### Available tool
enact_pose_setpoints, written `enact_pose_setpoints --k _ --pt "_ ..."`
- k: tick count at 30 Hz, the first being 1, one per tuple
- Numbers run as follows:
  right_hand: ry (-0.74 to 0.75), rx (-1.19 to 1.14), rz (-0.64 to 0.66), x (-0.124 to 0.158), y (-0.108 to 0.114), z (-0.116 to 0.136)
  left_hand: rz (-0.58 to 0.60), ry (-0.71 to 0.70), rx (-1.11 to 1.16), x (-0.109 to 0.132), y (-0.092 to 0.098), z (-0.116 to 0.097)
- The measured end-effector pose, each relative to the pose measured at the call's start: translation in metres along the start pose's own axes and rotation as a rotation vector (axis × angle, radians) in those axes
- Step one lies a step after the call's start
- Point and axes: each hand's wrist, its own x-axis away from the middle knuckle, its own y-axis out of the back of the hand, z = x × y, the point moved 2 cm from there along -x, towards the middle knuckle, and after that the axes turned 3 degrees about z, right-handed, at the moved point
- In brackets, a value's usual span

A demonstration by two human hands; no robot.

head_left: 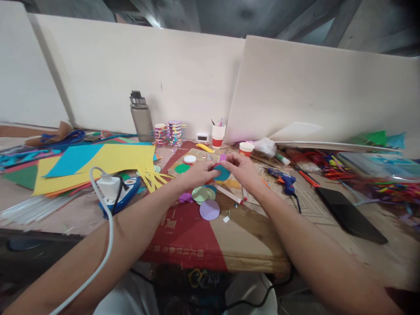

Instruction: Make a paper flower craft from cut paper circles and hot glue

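Both my hands meet over the middle of the table, fingers bent around a small blue paper circle (pixel 223 174). My left hand (pixel 202 170) pinches its left side. From the right, my right hand (pixel 241 168) grips it, thumb and forefinger near the top edge. A bit of purple paper (pixel 223 157) shows above my fingertips; whether it is joined to the circle is hidden. Just below lie pale green circles (pixel 201 195) and a lilac circle (pixel 210 210). A green circle (pixel 182 168) and a small white-topped cup piece (pixel 189 159) rest left of my hands.
Coloured paper sheets (pixel 127 159) and a power strip (pixel 126 194) with a white cable lie left. A bottle (pixel 141 116), stacked paper rings (pixel 175 132) and paper cups (pixel 218 135) stand behind. A glue gun (pixel 284 179) and a phone (pixel 351 214) lie right.
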Motion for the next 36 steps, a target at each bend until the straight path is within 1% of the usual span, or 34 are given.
enact_pose_setpoints --k 4,10,15,21,24,27,31,33,36 --pt "0.004 0.016 0.009 0.0 0.001 0.002 0.043 -0.024 0.028 -0.002 -0.001 0.003" --pt "-0.009 -0.104 0.019 -0.002 0.004 0.002 -0.025 -0.091 0.165 -0.006 0.004 0.01" --pt "0.037 -0.078 0.069 -0.002 0.001 -0.002 -0.005 -0.095 0.255 -0.009 0.006 0.016" --pt "0.076 -0.057 0.017 0.0 -0.001 0.0 -0.007 -0.095 0.196 -0.008 0.006 0.014" --pt "0.072 -0.062 0.03 -0.001 -0.001 -0.001 -0.033 -0.113 0.119 -0.006 0.007 0.01" --pt "0.043 -0.086 0.045 -0.002 0.001 -0.002 -0.045 -0.162 0.037 -0.004 0.008 0.006" --pt "-0.012 -0.167 0.046 -0.003 0.003 0.0 0.003 -0.161 0.109 -0.005 0.008 0.005" --pt "-0.014 -0.18 0.05 -0.002 0.004 0.002 -0.019 -0.17 0.094 -0.005 0.008 0.005" --pt "0.036 -0.156 0.05 0.0 0.003 0.003 -0.078 -0.197 0.012 -0.005 0.009 0.002"
